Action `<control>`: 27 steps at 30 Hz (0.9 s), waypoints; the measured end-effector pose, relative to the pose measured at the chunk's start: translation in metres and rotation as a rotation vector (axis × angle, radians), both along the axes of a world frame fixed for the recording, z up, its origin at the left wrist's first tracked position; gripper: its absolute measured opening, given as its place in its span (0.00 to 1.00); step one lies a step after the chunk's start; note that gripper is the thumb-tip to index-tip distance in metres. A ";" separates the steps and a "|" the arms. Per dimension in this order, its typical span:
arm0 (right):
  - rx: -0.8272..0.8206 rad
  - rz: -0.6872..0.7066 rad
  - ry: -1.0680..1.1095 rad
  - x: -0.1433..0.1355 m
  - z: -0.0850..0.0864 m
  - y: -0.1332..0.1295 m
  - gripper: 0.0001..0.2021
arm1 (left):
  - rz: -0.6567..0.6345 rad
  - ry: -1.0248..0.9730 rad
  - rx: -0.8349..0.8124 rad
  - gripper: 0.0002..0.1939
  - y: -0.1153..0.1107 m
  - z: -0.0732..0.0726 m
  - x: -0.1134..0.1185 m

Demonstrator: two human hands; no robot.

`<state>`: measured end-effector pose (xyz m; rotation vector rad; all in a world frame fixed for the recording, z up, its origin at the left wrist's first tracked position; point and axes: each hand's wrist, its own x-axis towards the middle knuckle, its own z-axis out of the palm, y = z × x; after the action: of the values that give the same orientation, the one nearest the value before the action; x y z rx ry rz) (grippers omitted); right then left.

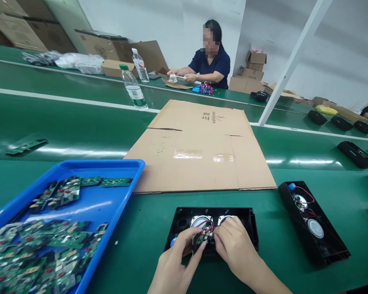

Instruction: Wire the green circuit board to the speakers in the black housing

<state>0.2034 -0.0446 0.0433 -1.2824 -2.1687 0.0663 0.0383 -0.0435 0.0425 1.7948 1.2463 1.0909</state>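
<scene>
Both our hands are low at the near edge, centre-right, meeting over the open black speaker case (184, 214). Our left hand (174, 265) comes in from the near side, fingers curled, thumb and fingertips pinching the small green circuit board (199, 241) and holding it tilted on edge inside the case. Our right hand (233, 243) angles in from the right, fingers bent down and closed onto the red wires (207, 227) just where they meet the board; we can't tell exactly what sits under the fingertips.

The case lies flat on the green belt (141, 228), open side up, long side left to right. We see two round silver speaker cones (199, 221) along its far wall, a round hole at far left, and a blue part peeking out by our left fingers.

A blue tray (122, 167) of loose boards sits near left, a flat cardboard sheet (199, 147) just beyond the case, a second open case (313, 222) to the right.
</scene>
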 end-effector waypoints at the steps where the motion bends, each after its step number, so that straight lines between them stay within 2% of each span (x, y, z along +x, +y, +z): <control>1: -0.006 -0.006 0.002 0.000 0.000 0.000 0.15 | -0.004 -0.005 0.005 0.09 0.000 0.000 0.000; 13: -0.008 -0.063 0.088 -0.003 0.001 -0.001 0.15 | -0.046 0.016 0.025 0.07 -0.002 0.001 0.005; 17: 0.017 -0.090 0.092 -0.004 -0.002 -0.001 0.15 | -0.045 -0.007 -0.026 0.06 -0.001 0.001 0.006; 23: 0.031 -0.119 0.126 -0.006 -0.007 -0.003 0.15 | -0.010 -0.141 -0.188 0.06 -0.003 -0.002 0.008; 27: 0.034 -0.118 0.108 -0.005 -0.006 -0.002 0.17 | 0.000 -0.109 -0.190 0.10 -0.002 -0.005 0.009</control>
<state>0.1982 -0.0470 0.0375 -1.3535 -1.9917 0.0490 0.0472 -0.0455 0.0376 1.5726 1.2406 1.0199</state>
